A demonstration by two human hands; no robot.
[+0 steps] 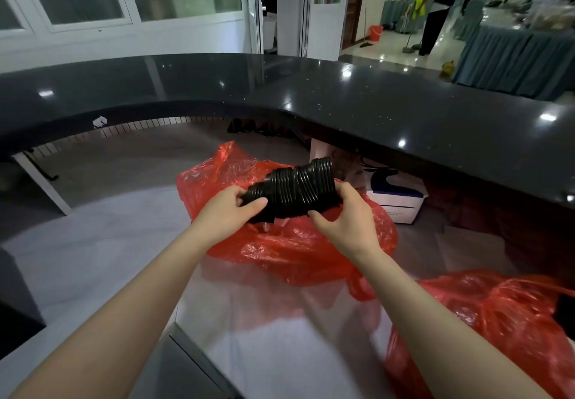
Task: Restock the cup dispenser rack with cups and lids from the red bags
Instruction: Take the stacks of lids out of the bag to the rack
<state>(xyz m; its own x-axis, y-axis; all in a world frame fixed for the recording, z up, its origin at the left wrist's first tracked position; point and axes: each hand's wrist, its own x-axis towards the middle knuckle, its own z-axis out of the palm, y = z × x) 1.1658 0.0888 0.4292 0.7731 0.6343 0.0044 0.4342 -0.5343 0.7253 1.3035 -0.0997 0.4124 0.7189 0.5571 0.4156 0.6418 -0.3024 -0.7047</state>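
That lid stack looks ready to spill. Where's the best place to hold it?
Hold the two ends, pressing inward. The stack of black lids lies sideways and skewed, so the left hand and right hand gripping opposite ends keep it together.

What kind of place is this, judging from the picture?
Probably the service counter of a banquet or event hall: a curved black counter, skirted tables in the room beyond, and a stack of black lids held over a red bag.
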